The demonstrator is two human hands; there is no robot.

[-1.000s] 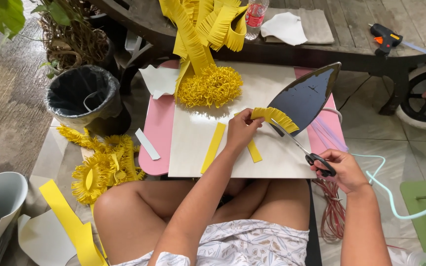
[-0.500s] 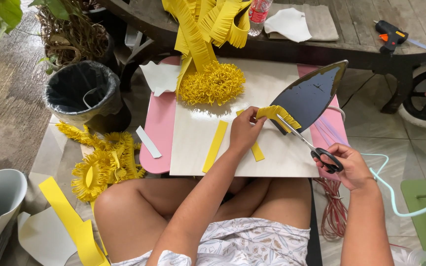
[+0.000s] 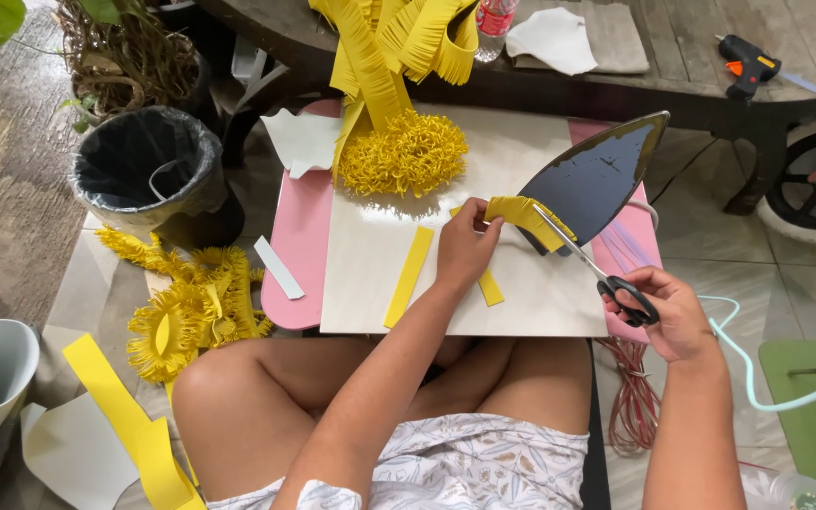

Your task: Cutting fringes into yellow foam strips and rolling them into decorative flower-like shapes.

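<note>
My left hand (image 3: pixel 467 247) pinches a fringed yellow foam strip (image 3: pixel 524 214) over a pale board (image 3: pixel 370 274). My right hand (image 3: pixel 665 309) grips black-handled scissors (image 3: pixel 589 263), whose blades reach up to the strip's edge. Behind the strip an upturned clothes iron (image 3: pixel 599 178) shows its dark soleplate. Two plain yellow strips (image 3: pixel 408 277) lie flat on the board beside my left wrist. A round yellow fringed flower (image 3: pixel 402 157) sits at the board's far edge, under hanging fringed strips (image 3: pixel 389 47).
The board rests on a pink table (image 3: pixel 297 246) above my crossed legs. A black-lined bin (image 3: pixel 148 170) stands at left, with fringed yellow pieces (image 3: pixel 186 302) on the floor. A glue gun (image 3: pixel 750 59) lies on the wooden bench. Red cord (image 3: pixel 630 397) and a pale hose (image 3: pixel 757 378) trail at right.
My left hand has held the fringed strip in much the same spot by the iron. My right hand with the scissors shifted slightly, the blades staying at the strip.
</note>
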